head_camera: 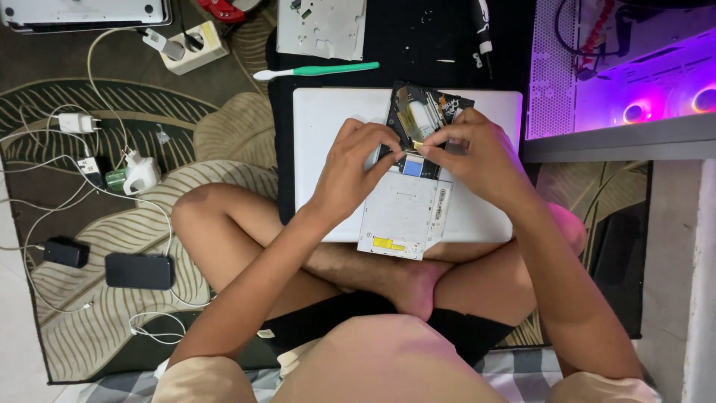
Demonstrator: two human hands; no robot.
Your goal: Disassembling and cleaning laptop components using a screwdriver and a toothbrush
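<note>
- While your left hand (350, 168) pinches with thumb and forefinger nearly closed at the edge of the opened optical drive (409, 190), your right hand (477, 153) meets it from 3 o'clock, fingertips curled tight onto a small yellowish part (418, 143) at the drive's middle; the head view does not show which hand actually has hold of it.
- You have the drive lying on the closed white laptop (492, 112), its exposed black mechanism toward 12 o'clock and its grey metal cover toward 6 o'clock, overhanging the laptop's near edge above your crossed legs.
- That overhang is a risk, I judge: press hard on the near end and the drive could tip off into your lap.
- Pulling the small part at an angle could tear a thin ribbon or snap a clip, since both hands crowd one spot.
- Loose screws on the black mat (418, 45) at 12 o'clock could roll away if you nudge the laptop.
- The green-handled brush (321, 71) and a bare metal plate (322, 26) lie at 11 o'clock, well apart from your hands.
- Hidden: your fingertips cover the contact point, so the part's shape is unclear.
- Cut off: the silver device (82, 13) at 10 o'clock and the lit computer case (634, 67) at 2 o'clock run out of frame.
- Chargers and cables (112, 168) at 9 o'clock tangle too much to trace.
</note>
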